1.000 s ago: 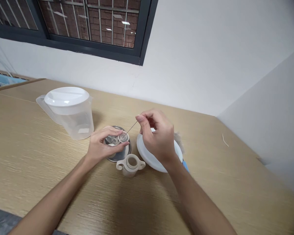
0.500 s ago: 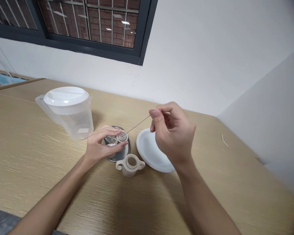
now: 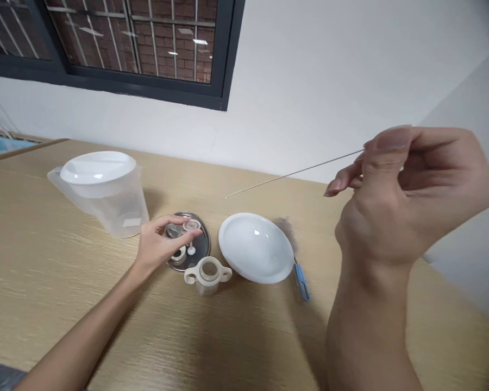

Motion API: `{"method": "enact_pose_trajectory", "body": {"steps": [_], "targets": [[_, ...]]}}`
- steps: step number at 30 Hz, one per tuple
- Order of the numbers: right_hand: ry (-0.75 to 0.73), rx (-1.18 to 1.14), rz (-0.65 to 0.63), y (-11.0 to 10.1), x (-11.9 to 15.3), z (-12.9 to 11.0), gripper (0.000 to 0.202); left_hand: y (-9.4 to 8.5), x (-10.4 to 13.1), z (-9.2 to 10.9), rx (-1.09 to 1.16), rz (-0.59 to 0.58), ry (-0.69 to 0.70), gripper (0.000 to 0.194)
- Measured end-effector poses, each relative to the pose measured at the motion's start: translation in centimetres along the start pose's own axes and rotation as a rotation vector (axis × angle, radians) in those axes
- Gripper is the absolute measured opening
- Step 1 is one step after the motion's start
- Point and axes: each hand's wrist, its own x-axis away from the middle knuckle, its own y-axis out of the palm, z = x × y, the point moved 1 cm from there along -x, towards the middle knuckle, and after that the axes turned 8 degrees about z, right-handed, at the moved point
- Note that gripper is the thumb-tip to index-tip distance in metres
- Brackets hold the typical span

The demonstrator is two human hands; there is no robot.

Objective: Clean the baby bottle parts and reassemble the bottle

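My left hand [image 3: 157, 241] pinches a clear round bottle part [image 3: 192, 226] between thumb and fingers, above a round steel dish [image 3: 206, 251]. A short white-tipped stem hangs under that part. Other small parts, including a pale ring [image 3: 178, 256], lie in the dish, partly behind the hand. Raised on the right, my right hand [image 3: 424, 190] grips a thin metal wire rod [image 3: 285, 176] between thumb and fingers. The rod points left and its free tip is in the air, apart from the clear part. Close to the dish stands an open two-handled baby bottle [image 3: 207, 283].
Right of the bottle sits a white oval bowl [image 3: 256, 250]. Behind its right side lies a brush with a blue handle [image 3: 302, 282]. A lidded translucent pitcher [image 3: 120, 209] stands at the left on the wooden table [image 3: 155, 336]. Wall and window are beyond.
My right hand has moved right and nearer the camera, drawing the rod away from the clear part. My left hand still holds that part. The bowl and blue-handled brush are now uncovered.
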Motion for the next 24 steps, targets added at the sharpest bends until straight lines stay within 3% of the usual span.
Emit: {"method": "enact_pose_trajectory", "body": {"steps": [3, 6, 14, 24], "targets": [[-0.001, -0.025, 0.042, -0.5, -0.7, 0.1, 0.019, 0.3, -0.2, -0.3, -0.082, -0.044, -0.111, 0.034], [0.017, -0.042, 0.049, -1.0, -1.3, 0.2, 0.019, 0.7, -0.5, -0.6, -0.268, -0.171, -0.104, 0.036], [0.090, -0.091, 0.040, -2.4, -2.4, -0.4, 0.021, 2.5, -2.1, -0.3, -0.570, -0.333, 0.067, 0.047], [0.135, -0.130, 0.029, -3.2, -2.9, -0.3, 0.023, 4.6, -3.2, -0.4, -0.845, -0.555, 0.412, 0.040]]}}
